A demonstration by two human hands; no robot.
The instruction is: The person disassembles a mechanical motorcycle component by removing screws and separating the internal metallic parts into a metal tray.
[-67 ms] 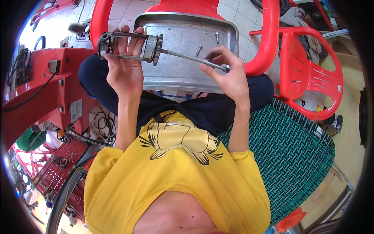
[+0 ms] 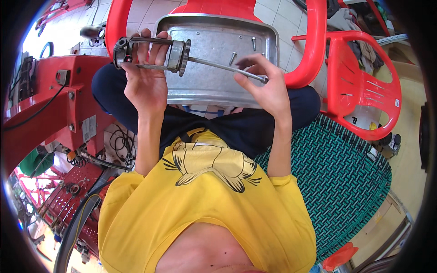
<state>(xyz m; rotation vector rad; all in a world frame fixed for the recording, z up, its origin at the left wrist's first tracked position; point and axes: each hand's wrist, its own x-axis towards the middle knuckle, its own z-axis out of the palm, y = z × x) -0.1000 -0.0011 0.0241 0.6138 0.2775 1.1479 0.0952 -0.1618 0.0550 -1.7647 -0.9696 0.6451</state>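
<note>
**Holding dark-grey metal cage-shaped assembly (image 2: 175,58) up in left hand (image 2: 150,86)**

Wearing yellow T-shirt (image 2: 205,204) w/ black line drawing, nearest cam. Reaching both forearms fwd past it. Gripping assy in left hand, palm up, fingers wrapped behind the long open bars, thumb at lower left end. See grey toothed metal disc (image 2: 185,58) at assy's right end, w/ long thin silvery metal rod (image 2: 214,64) running out from there, rightward & slightly down. Curling right hand (image 2: 271,88) round rod's far end, thumb & fingers bent either side; can't tell if pinching or just touching. Wearing navy trousers (image 2: 302,102), knees spread. See green-and-black woven seat (image 2: 332,177) to right of lap.

Holding assy above left side of shallow rectangular grey metal tray (image 2: 200,86), overlapping its left rim in view. Find in tray's right half two small silvery bolts (image 2: 254,44), one near far wall, the other nearer right fingertips. Find tray btwn arms of red plastic armchair (image 2: 316,41). Note red metal machine (image 2: 84,100) off left, second red plastic chair (image 2: 337,68) off right, pale floor tiles (image 2: 143,11) beyond.
</note>
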